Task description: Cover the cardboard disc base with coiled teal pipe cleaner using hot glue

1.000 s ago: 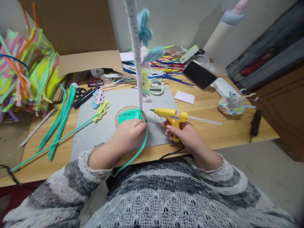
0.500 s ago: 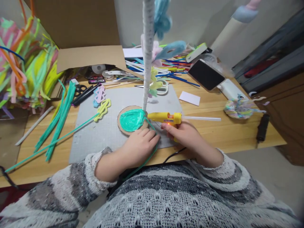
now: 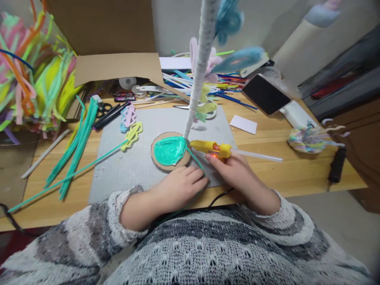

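My right hand (image 3: 234, 172) grips a yellow hot glue gun (image 3: 208, 147), its lit spot glowing red and a clear glue stick (image 3: 258, 156) poking out behind. The nozzle is at the right edge of a round cardboard base (image 3: 153, 155), by the foot of a white wrapped stem (image 3: 198, 75). Coiled green pipe cleaner (image 3: 169, 151) covers much of the base. My left hand (image 3: 184, 186) is closed on the loose green pipe cleaner (image 3: 196, 159), which runs from the coil under my fingers. Blue, pink and yellow fuzzy flowers (image 3: 230, 23) are attached to the stem.
A grey cutting mat (image 3: 118, 174) lies beneath the base. Green pipe cleaners (image 3: 74, 158) and zigzag pieces (image 3: 132, 136) lie left. Scissors (image 3: 211, 113), a white card (image 3: 243, 124) and a phone (image 3: 266, 95) sit behind. A black-handled tool (image 3: 337, 165) rests at the right edge.
The stem leans more to the right at its top. My left hand has drawn slightly away from the base toward me, with the pipe cleaner straighter. The glue gun's nose points slightly more upward-left.
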Demonstrator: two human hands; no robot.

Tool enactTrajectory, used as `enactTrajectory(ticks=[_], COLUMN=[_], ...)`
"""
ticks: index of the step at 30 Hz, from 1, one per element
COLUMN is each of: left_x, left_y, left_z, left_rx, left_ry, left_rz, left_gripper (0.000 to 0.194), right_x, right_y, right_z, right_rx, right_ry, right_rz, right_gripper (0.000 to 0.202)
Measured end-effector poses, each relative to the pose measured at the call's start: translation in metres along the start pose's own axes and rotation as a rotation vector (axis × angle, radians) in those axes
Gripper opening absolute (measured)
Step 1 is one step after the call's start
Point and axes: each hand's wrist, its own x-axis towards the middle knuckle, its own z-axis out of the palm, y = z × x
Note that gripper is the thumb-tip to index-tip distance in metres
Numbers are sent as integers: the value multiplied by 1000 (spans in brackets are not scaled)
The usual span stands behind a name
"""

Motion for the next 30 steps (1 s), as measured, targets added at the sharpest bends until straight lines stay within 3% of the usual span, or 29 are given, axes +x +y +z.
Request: enactTrajectory(ticks=[8,13,21,30], left_x=[0,0,0,1], left_y=[-1,-1,-1,0], left_z=[2,2,2,1], left_rx=[-36,-44,-47,-48], left_ry=[-5,-5,-20,-41], left_rz=[0,-8,-16,-22], left_gripper=[28,28,28,27], right_x=[-8,-9,-6,-3], right_y=[-1,-3,1,-5], right_z=[0,5,10,8], right_rx=[-37,-121,-195,-105], right_ry=[-18,16,35,27], right_rz=[-6,-130,-161,-81], right_gripper=[36,31,33,35])
